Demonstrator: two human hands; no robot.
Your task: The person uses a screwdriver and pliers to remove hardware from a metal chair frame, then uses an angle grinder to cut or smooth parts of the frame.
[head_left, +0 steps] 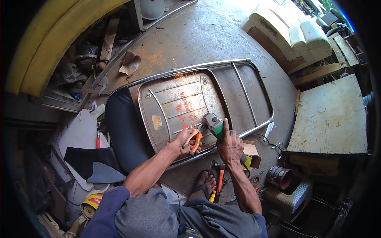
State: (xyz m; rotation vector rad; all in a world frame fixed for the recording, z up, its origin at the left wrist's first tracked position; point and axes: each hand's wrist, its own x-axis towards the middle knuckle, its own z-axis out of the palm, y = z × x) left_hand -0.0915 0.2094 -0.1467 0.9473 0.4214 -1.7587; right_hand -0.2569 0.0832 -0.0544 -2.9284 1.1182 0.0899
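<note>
A chair with a chrome tube frame (244, 85) lies on the floor before me, its bare metal panel (182, 85) facing up and its black padded part (129, 139) at the left. My right hand (231, 147) is wrapped round a green angle grinder (216, 127), whose head sits over the panel's near edge. Closed on orange-handled pliers (197, 141), my left hand (181, 142) is right beside the grinder head. The pliers' jaws, and anything in them, are hidden by the grinder. Orange sparks streak across the panel toward its far rim.
Near my sandalled foot lie an orange-handled hammer (221, 178) and a yellow-handled tool (213, 196). A red-handled screwdriver (98, 139) lies at left, by black fabric scraps (89, 158). A pale board (329, 119), a tin (279, 176) and a cable (272, 142) are at right.
</note>
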